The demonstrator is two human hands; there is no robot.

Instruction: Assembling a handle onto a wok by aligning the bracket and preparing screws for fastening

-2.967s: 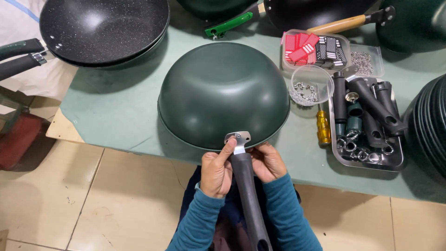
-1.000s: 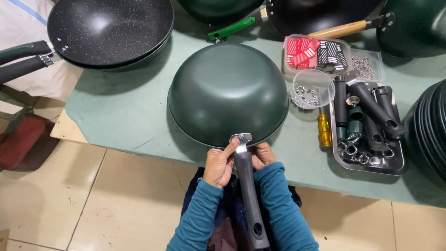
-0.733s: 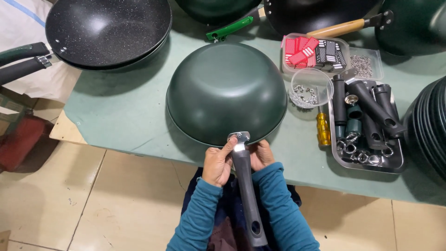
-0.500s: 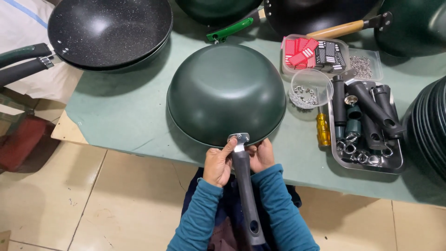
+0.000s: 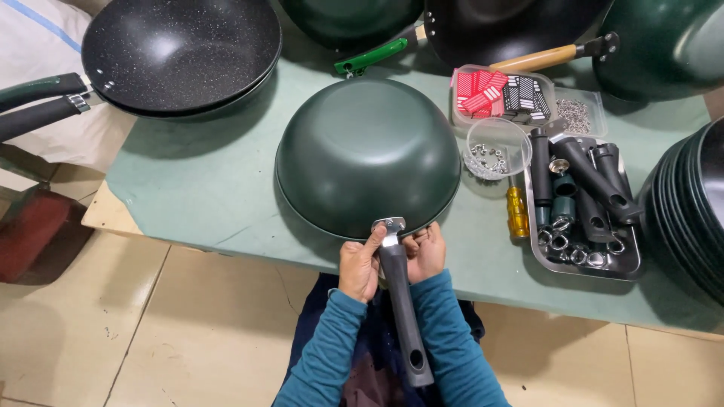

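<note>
Nearest to the camera, the dark handle [image 5: 405, 309] runs from the person's lap up to the rim of the upturned green wok [image 5: 367, 154], which lies bottom-up on the green table cover [image 5: 196, 196]. The left hand [image 5: 359, 269] is closed around the upper end of this handle from its left side, the thumb reaching up to the metal bracket [image 5: 388, 225] where handle and wok meet. The right hand [image 5: 426, 252] is pressed on the same spot from the right, its fingers curled together against the handle; what is under them I cannot tell.

To the right of the wok, near the table edge, stands a metal tray [image 5: 584, 260] with black handles and small metal rings, and a yellow screwdriver [image 5: 516, 212] lies between it and the wok. Just beyond the screwdriver is a clear cup [image 5: 494, 147] with small screws. Farther right, a stack of dark pans [image 5: 690, 211] is seen. Behind the cup there is a box of red and black pieces [image 5: 501, 94]. Far left of the wok, a black speckled pan [image 5: 181, 53] sits open side up.
</note>
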